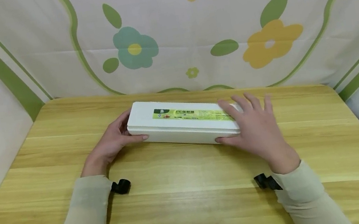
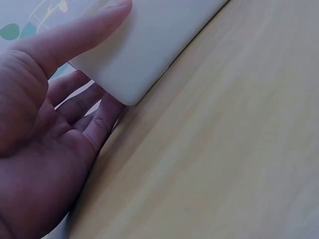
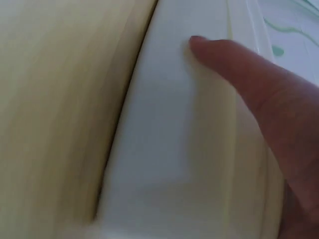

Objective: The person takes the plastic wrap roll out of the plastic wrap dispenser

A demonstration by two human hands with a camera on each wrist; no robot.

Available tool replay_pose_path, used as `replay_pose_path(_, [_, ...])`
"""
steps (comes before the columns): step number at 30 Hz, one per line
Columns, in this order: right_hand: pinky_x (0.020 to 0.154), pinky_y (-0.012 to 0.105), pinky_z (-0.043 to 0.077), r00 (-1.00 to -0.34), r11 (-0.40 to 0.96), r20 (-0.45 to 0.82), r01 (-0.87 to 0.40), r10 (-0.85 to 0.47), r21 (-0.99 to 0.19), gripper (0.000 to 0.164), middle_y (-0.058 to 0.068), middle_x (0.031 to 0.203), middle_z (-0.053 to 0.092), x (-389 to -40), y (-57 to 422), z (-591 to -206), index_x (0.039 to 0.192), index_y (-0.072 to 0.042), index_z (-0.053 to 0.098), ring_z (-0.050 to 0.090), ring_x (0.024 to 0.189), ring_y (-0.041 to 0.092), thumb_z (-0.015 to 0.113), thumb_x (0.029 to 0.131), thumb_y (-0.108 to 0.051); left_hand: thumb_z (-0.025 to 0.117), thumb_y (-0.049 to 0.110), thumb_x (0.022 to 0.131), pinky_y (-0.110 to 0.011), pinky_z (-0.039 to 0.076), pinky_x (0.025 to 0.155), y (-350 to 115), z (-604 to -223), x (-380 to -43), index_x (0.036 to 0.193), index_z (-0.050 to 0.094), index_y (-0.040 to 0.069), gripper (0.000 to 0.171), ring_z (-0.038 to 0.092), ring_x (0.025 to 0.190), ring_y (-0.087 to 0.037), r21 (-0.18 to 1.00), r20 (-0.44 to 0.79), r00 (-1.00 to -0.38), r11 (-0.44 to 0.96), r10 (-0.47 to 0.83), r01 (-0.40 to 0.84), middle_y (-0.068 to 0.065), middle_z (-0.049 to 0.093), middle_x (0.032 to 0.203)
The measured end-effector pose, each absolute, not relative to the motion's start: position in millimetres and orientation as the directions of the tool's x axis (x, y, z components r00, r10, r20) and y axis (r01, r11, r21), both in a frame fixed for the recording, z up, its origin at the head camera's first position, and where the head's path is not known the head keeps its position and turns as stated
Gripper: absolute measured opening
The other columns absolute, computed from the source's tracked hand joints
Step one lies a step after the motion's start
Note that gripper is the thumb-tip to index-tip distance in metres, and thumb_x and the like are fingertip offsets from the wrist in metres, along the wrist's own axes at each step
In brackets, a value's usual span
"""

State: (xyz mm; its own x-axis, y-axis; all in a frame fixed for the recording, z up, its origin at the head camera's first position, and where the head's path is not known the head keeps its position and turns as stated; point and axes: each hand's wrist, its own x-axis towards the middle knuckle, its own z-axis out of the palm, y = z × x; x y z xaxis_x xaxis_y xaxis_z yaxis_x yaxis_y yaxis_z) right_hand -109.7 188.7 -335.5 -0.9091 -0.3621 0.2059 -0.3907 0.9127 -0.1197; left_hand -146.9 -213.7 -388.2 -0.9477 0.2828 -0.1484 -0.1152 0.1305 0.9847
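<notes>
A long white cling film box (image 1: 183,136) with a lid and a green-yellow label (image 1: 194,114) lies slightly slanted on the table. My left hand (image 1: 113,138) holds its left end. In the left wrist view the thumb (image 2: 84,35) lies on the front side and the other fingers (image 2: 99,119) reach behind the end. Over the right end is my right hand (image 1: 257,127), fingers spread above the lid and slightly blurred. Its thumb (image 3: 239,69) touches the front side in the right wrist view. The box's right end is hidden behind that hand.
The wood-grain table (image 1: 187,204) has rounded far corners. Behind it hangs a white curtain (image 1: 169,23) with flowers and green lines. Each sleeve cuff has a small black device, one at the left wrist (image 1: 121,186) and one at the right wrist (image 1: 267,182).
</notes>
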Motion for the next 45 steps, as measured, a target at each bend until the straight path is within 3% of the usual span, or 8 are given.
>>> replay_pose_path(5, [0.123,0.067,0.031,-0.868,0.866,0.209,-0.481,-0.45,-0.134,0.1,0.016,0.164,0.049,-117.4,156.9,-332.9,0.165,-0.033,0.043,0.045,0.15,0.042,0.083,0.082,-0.071,0.09,-0.002,0.083,-0.018,0.054,0.101,-213.5,-388.6,-146.6,0.17,0.034,0.023,0.107,0.055,0.136,-0.019,0.985,-0.147,-0.953,0.128,0.263,-0.116,-0.005,0.046,0.166])
replay_pose_path(9, [0.12,0.063,0.038,-0.821,0.818,0.239,-0.557,-0.518,-0.14,0.094,0.015,0.159,0.053,-121.7,128.4,-331.2,0.164,-0.033,0.045,0.05,0.146,0.041,0.084,0.085,-0.065,0.09,-0.002,0.083,-0.018,0.054,0.101,-212.6,-389.3,-147.5,0.17,0.034,0.022,0.106,0.056,0.134,-0.019,0.985,-0.142,-0.955,0.131,0.26,-0.111,-0.006,0.047,0.165])
replay_pose_path(15, [0.109,0.057,0.047,-0.791,0.817,0.258,-0.577,-0.555,-0.011,0.089,0.012,0.15,0.058,-124.3,94.8,-333.7,0.163,-0.033,0.047,0.056,0.135,0.038,0.081,0.088,-0.067,0.09,-0.002,0.084,-0.019,0.054,0.101,-209.8,-391.4,-148.4,0.169,0.035,0.022,0.104,0.056,0.135,-0.019,0.985,-0.145,-0.952,0.13,0.269,-0.113,-0.006,0.047,0.165])
replay_pose_path(22, [0.099,0.053,0.047,-0.801,0.848,0.284,-0.519,-0.527,0.11,0.091,0.011,0.137,0.062,-124.5,74.7,-337.2,0.162,-0.031,0.047,0.058,0.124,0.037,0.078,0.087,-0.072,0.091,-0.001,0.083,-0.018,0.052,0.103,-208.4,-392.9,-147.5,0.169,0.036,0.023,0.105,0.053,0.138,-0.021,0.985,-0.149,-0.95,0.122,0.273,-0.119,-0.004,0.046,0.166])
replay_pose_path(45, [0.101,0.056,0.047,-0.809,0.861,0.296,-0.489,-0.508,0.143,0.087,0.013,0.135,0.061,-126.6,68.0,-341.1,0.161,-0.028,0.046,0.059,0.124,0.039,0.067,0.092,-0.076,0.091,0.002,0.083,-0.022,0.05,0.106,-207.6,-389.7,-148.1,0.168,0.037,0.025,0.103,0.052,0.14,-0.024,0.982,-0.155,-0.952,0.149,0.265,-0.119,-0.002,0.046,0.166])
